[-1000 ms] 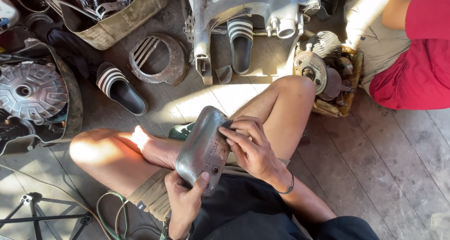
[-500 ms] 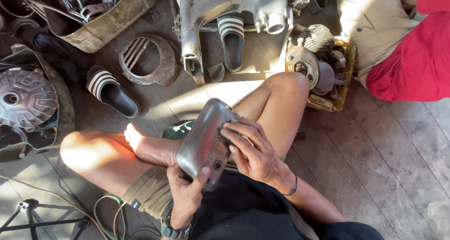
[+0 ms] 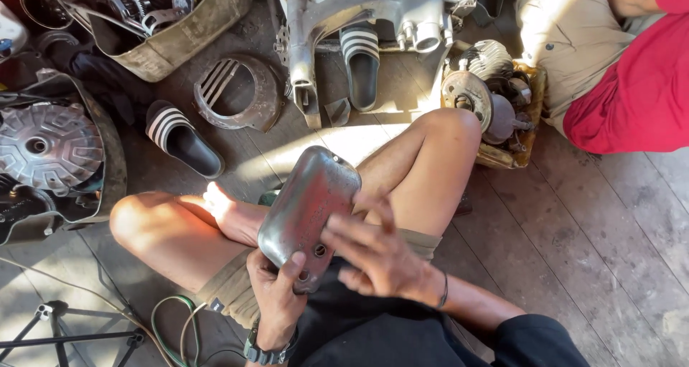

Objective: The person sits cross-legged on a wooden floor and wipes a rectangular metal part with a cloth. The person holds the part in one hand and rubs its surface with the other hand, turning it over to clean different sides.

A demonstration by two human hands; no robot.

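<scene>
1. Gripping the metal cover [image 3: 305,209] at its lower end, our left hand [image 3: 276,295] props it over our lap.
2. We spread our right hand [image 3: 377,256] open, blurred, against the cover's right edge.

Informal repair workshop, floor-level: worn grey wooden plank floor [image 3: 574,223] strewn with a bare aluminium engine casing [image 3: 373,5], finned round metal flywheel [image 3: 44,146], rusty slotted fan cover [image 3: 233,94], dented metal tub of parts [image 3: 169,30].
</scene>
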